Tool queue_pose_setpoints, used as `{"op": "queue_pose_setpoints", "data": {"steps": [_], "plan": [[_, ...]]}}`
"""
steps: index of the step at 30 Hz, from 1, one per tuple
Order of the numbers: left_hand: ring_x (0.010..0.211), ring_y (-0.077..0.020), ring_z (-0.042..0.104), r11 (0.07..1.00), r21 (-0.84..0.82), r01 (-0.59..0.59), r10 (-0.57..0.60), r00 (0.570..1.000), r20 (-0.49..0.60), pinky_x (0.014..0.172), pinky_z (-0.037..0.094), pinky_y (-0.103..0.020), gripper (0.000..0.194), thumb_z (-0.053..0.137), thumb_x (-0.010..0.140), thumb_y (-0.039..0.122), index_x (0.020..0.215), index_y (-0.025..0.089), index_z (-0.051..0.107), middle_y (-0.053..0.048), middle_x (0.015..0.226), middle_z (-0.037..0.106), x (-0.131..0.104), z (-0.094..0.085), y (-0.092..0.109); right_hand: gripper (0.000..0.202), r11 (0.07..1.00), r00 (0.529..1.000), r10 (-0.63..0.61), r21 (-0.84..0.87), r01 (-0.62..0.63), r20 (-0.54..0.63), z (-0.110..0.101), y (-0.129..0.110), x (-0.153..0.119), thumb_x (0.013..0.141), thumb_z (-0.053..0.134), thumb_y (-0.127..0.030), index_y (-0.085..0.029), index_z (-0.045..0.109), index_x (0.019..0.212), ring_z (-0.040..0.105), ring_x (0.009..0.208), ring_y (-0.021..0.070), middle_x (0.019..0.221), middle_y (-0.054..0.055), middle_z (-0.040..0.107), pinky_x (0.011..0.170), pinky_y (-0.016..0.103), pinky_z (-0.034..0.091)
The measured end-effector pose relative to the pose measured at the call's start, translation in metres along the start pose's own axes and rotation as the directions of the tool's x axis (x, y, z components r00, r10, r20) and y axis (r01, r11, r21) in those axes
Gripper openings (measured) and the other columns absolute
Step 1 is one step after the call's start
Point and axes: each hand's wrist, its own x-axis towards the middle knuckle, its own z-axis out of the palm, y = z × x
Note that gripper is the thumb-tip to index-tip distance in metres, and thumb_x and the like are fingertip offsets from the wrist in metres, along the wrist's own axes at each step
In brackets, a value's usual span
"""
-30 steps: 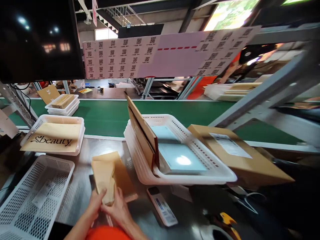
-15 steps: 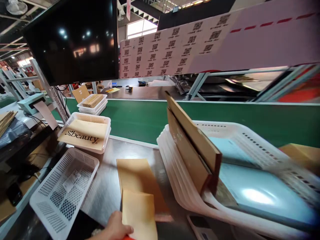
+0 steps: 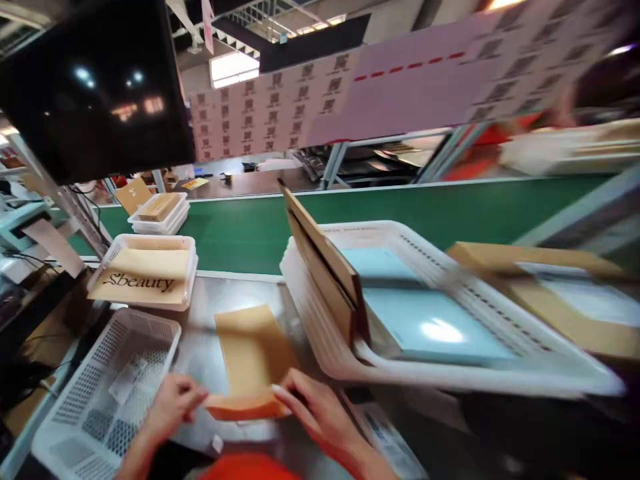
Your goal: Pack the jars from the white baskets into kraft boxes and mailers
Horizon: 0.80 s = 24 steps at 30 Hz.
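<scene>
A tan paper envelope (image 3: 255, 347) lies on the metal table. Its near end is raised as an orange-lit flap (image 3: 245, 405), and both hands pinch this flap. My left hand (image 3: 175, 405) grips its left corner, beside a white perforated basket (image 3: 107, 393) holding a small clear packet. My right hand (image 3: 316, 408) has thumb and fingers closed on the right corner. Whether the flap belongs to the envelope or is a separate piece is unclear from the blur.
Stacked white trays (image 3: 320, 333) with pale blue boxes (image 3: 430, 323) and upright cardboard stand right. A basket with a printed envelope (image 3: 143, 277) sits left. A green conveyor (image 3: 235, 240) runs behind; a cardboard parcel (image 3: 560, 293) lies far right. A dark screen (image 3: 95, 87) hangs upper left.
The view has turned right. My right hand has come into view and taken the flap's right corner. The smaller tan piece held upright by my left hand now shows as a low, wide strip.
</scene>
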Motion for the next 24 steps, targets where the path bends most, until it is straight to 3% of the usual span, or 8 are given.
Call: {"op": "queue_pose_setpoints", "data": {"steps": [3,7,10,13,16,20,22,24], "plan": [[0.067,-0.0197,0.067,0.891,0.368,-0.266,0.329,0.937,-0.119,0.067,0.052,-0.029,0.047,0.065,0.089,0.064,0.075,0.020,0.077,-0.005,0.067,0.072,-0.009,-0.014,0.009,0.045,0.989,0.988,-0.140,-0.045,0.143,0.065,0.009,-0.016,0.003,0.108,0.038,-0.050,-0.021,0.060,0.081,0.055,0.065,0.0131,0.073,0.001,0.063,0.060,0.025,0.037],[0.082,-0.0192,0.073,0.505,0.369,-0.780,0.776,0.598,0.202,0.076,0.055,-0.028,0.038,0.061,0.098,0.054,0.115,0.023,0.076,-0.007,0.092,0.080,-0.014,0.026,0.023,0.036,0.933,0.938,-0.286,-0.167,0.319,0.195,0.037,-0.025,-0.008,0.110,0.035,-0.035,-0.020,0.062,0.091,0.055,0.066,0.0139,0.080,0.003,0.066,0.058,0.028,0.033],[0.057,-0.0142,0.063,0.371,0.338,-0.865,0.828,0.473,0.301,0.055,0.043,-0.024,0.036,0.043,0.108,0.034,0.097,0.021,0.074,-0.002,0.066,0.072,-0.013,0.059,0.029,0.033,0.904,0.929,-0.306,-0.243,0.352,0.208,0.049,-0.025,-0.020,0.109,0.033,-0.028,-0.020,0.060,0.090,0.055,0.066,0.0151,0.080,0.003,0.066,0.059,0.030,0.033],[0.050,-0.0141,0.057,0.340,0.415,-0.844,0.831,0.476,0.286,0.049,0.033,-0.027,0.038,0.044,0.105,0.030,0.078,0.021,0.069,-0.002,0.058,0.066,-0.014,0.067,0.024,0.031,0.911,0.928,-0.335,-0.198,0.363,0.163,0.044,-0.022,-0.031,0.109,0.033,-0.025,-0.022,0.057,0.090,0.058,0.066,0.0148,0.081,0.002,0.066,0.060,0.028,0.037],[0.047,-0.0130,0.052,0.380,0.461,-0.802,0.798,0.536,0.276,0.048,0.031,-0.027,0.036,0.048,0.100,0.026,0.067,0.021,0.063,-0.001,0.054,0.061,-0.023,0.050,0.011,0.026,0.949,0.957,-0.288,-0.122,0.291,0.043,0.030,-0.010,-0.038,0.107,0.038,-0.022,-0.023,0.058,0.091,0.061,0.067,0.0140,0.080,0.001,0.065,0.062,0.025,0.043],[0.058,-0.0136,0.064,0.523,0.398,-0.754,0.772,0.617,0.155,0.054,0.043,-0.023,0.023,0.055,0.092,0.016,0.072,0.021,0.065,-0.004,0.068,0.071,-0.043,0.025,-0.001,0.022,0.997,0.983,0.048,0.066,-0.036,-0.179,0.025,0.013,-0.044,0.103,0.051,-0.037,-0.024,0.064,0.090,0.064,0.076,0.0181,0.082,0.003,0.067,0.074,0.029,0.052],[0.067,-0.0148,0.071,0.579,0.278,-0.766,0.779,0.621,0.090,0.060,0.050,-0.023,0.016,0.056,0.089,0.012,0.078,0.021,0.065,-0.006,0.080,0.077,-0.049,0.029,-0.002,0.032,0.919,0.900,0.350,0.281,-0.276,-0.262,0.038,0.015,-0.049,0.094,0.061,-0.055,-0.024,0.066,0.092,0.067,0.083,0.0227,0.087,0.006,0.071,0.076,0.033,0.056],[0.071,-0.0156,0.073,0.572,0.181,-0.800,0.804,0.591,0.070,0.061,0.052,-0.023,0.015,0.054,0.086,0.010,0.083,0.021,0.064,-0.007,0.084,0.078,-0.052,0.051,0.000,0.049,0.657,0.744,0.655,0.586,-0.475,-0.131,0.060,0.009,-0.056,0.082,0.068,-0.070,-0.023,0.068,0.098,0.070,0.087,0.0257,0.093,0.008,0.075,0.072,0.034,0.058]]}}
